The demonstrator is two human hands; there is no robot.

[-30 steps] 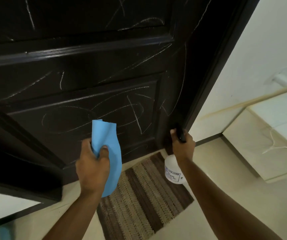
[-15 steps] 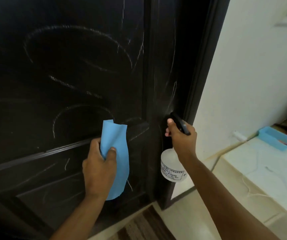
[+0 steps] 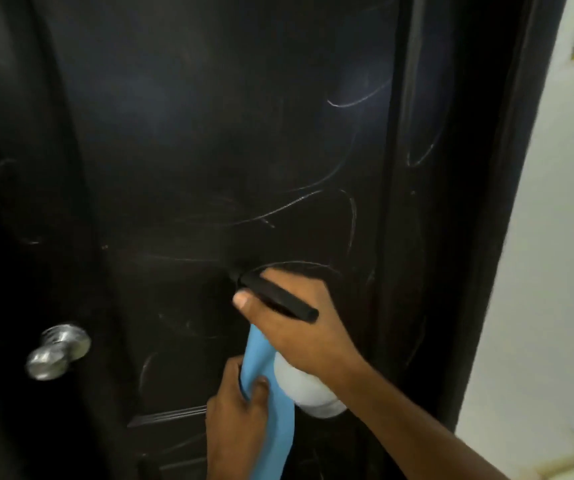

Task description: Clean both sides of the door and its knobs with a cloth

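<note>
A dark door [image 3: 209, 150] fills the view, its panel crossed by pale chalk-like scrawls; a metal knob [image 3: 57, 351] is seen at the lower left, apparently unwiped. A spray bottle [image 3: 308, 389] is gripped by the right hand [image 3: 299, 327], fingers curled round its neck and black trigger head, the nozzle aimed at the panel's middle. A blue cloth [image 3: 271, 403] is pinched in the left hand [image 3: 235, 420], just below and left of the bottle, thumb folded over it; the cloth hangs near the door, and contact cannot be judged. No mist or wet patch can be made out. Step judged: wetting of this face before wiping, so the task is at an early stage. The next move calls for the cloth to be pressed flat against the scrawls and dragged across them, with the bottle drawn clear to the right.
</note>
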